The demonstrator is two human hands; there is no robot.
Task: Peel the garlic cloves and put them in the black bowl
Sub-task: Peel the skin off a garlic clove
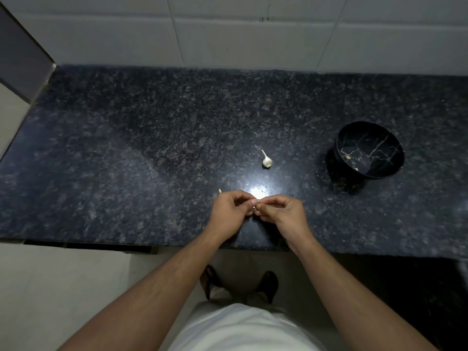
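Near the counter's (152, 138) front edge, left hand (229, 211) and right hand (282, 211) pinch one garlic clove (256, 205) between them. Best to hold it firmly and strip skin in small pulls. The black bowl (395, 150) waits at two o'clock, the garlic bulb (267, 161) at twelve.

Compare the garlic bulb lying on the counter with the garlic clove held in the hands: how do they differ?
The garlic bulb lies free on the counter, untouched; the garlic clove is pinched between the left hand and right hand. The bulb shows fully, stalk included; the clove is mostly hidden by fingers. The bulb looks larger. Both are pale, and both are outside the black bowl.
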